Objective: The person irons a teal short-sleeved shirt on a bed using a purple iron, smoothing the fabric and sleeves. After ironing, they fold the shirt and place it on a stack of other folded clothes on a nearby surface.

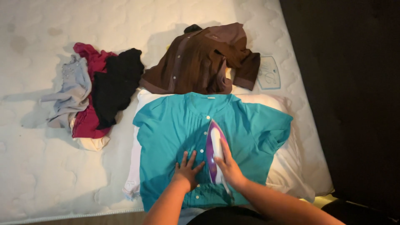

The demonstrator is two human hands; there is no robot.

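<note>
Right now the teal short-sleeved cotton blouse (246, 125) lies spread flat, front up, on a white pillow (291, 166) that rests on the white quilted mattress (41, 166). On its button line stands the purple and white plastic iron (213, 146); its long axis runs away from the person, with the tip toward the collar. The right hand (228, 166) is clenched around the handle from behind, so most of the iron lies ahead of the grip. The left hand (187, 171), just beside the iron on its left, presses the cloth flat with fingers spread and holds nothing. Beyond the collar lies a crumpled brown buttoned shirt (200, 58), and well apart on the left a heap of grey, red and black clothes (96, 91).
</note>
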